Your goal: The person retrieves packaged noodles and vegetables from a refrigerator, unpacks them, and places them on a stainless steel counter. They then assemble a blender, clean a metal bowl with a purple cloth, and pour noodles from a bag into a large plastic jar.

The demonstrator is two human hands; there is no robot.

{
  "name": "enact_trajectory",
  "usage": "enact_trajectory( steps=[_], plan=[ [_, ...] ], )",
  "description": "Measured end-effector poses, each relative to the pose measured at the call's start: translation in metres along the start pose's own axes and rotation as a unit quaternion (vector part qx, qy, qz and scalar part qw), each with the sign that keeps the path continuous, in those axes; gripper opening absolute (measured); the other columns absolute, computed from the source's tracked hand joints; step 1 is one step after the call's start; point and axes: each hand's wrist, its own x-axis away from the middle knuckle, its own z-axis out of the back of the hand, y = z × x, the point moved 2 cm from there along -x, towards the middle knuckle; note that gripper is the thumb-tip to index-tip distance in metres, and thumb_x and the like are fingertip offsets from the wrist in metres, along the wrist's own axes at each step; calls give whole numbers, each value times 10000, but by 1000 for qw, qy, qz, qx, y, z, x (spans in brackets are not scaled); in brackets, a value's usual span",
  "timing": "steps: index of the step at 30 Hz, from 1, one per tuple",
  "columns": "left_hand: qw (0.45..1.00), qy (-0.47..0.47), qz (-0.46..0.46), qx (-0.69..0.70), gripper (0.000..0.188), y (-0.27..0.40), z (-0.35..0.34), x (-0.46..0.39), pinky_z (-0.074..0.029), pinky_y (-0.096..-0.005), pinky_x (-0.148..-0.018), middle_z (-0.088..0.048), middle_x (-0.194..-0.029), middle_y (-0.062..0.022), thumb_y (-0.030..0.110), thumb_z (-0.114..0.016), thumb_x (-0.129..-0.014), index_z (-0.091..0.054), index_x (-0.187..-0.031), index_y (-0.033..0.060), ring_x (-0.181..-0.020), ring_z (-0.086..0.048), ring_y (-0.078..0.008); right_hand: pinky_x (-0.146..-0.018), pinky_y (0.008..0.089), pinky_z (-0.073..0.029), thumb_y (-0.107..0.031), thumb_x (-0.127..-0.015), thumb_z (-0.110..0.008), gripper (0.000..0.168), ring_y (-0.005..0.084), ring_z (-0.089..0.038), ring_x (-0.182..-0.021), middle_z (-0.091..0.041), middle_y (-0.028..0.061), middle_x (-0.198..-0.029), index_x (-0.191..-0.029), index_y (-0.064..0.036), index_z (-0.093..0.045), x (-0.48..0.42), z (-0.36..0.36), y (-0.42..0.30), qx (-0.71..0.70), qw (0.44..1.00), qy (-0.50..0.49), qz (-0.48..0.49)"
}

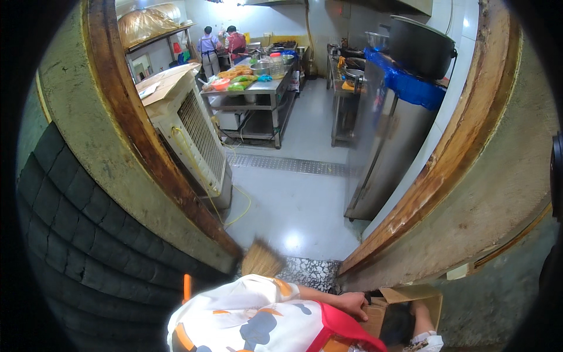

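Note:
An open cardboard box [373, 320] is low in front of me, at the bottom right of the view, with a dark interior. My left hand [354, 304] grips its left edge, thumb on the outer cardboard. My right hand [418, 311] reaches into the box by its right wall; its fingers are mostly hidden there. A straw broom head [261, 260], slightly blurred, shows past my left sleeve above the speckled threshold [310, 272]. An orange rod end [187, 287] sticks out on the other side of that sleeve; whether it is the broom's handle cannot be told.
Wooden door jambs [409, 200] frame a kitchen doorway. Beyond stand an air cooler [204, 136] with a trailing yellow cord, a steel cabinet [374, 149] bearing a large pot [420, 48], and a laden steel table [277, 88]. Two people work at the back. Stacked dark blocks [83, 224] line the left.

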Motion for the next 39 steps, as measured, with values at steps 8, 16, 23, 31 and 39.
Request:
enact_trajectory(
  steps=[8,16,23,31,39],
  plan=[
    [996,80,30,-21,455,9,-7,4,-477,-416,-695,-651,-824,-171,462,-708,-705,-663,-845,32,-855,-631,-319,-811,392,-477,-158,-691,-763,417,344,-603,-985,-636,187,-1049,-1066,-35,-629,100,47,-12,-115,985,117,54],
    [999,-14,37,-14,453,20,0,3,-455,-424,-749,-590,-926,-177,441,-672,-753,-641,-863,3,-912,-591,-337,-625,309,-431,7,-683,-747,236,127,-448,-638,-514,19,-637,-680,-22,-513,138,37,16,-379,910,152,70],
    [992,-8,25,-123,421,-1,3,6,-481,-434,-653,-630,-753,-168,448,-694,-731,-646,-786,33,-754,-625,-330,-675,348,-491,-1,-763,-664,92,168,-600,-774,-635,114,-779,-833,23,-609,184,36,-23,-486,850,194,58],
    [995,76,-28,-65,395,-55,29,12,-465,-380,-822,-603,-1037,-172,392,-649,-816,-660,-983,35,-930,-591,-313,-712,348,-482,-112,-762,-666,253,202,-602,-806,-646,130,-870,-990,-21,-609,217,119,-40,-283,903,230,225],
    [997,76,-33,-7,286,-6,39,-4,-448,-361,-738,-549,-822,-127,286,-694,-794,-677,-908,24,-772,-567,-261,-719,226,-435,-100,-799,-653,191,63,-532,-778,-609,-15,-849,-963,-14,-608,321,186,-24,-427,847,255,188]
  ],
)
